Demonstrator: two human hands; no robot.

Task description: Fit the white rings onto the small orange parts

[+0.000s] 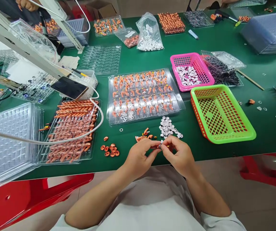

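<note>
I have both hands meeting just above the near edge of the green felt-covered surface point(224, 41), and the step in hand looks to me like fitting a small white ring onto a small orange plastic part point(160, 146). My left hand point(139, 157) pinches that part between thumb and fingertips, and my right hand point(179, 157) pinches at its tip from the other side, so both grips are clenched on the same piece; whether the ring is already seated I cannot tell, it is too small. Just beyond my fingers lie a loose pile of small white rings point(168, 127) and a few loose orange pieces point(144, 136); a cluster of round orange caps point(110, 150) sits toward the near-left. The clear plastic blister tray of orange parts point(142, 94) lies at mid-surface, beyond the pile. I judge the next move calls for fine fingertip alignment and a gentle push.
</note>
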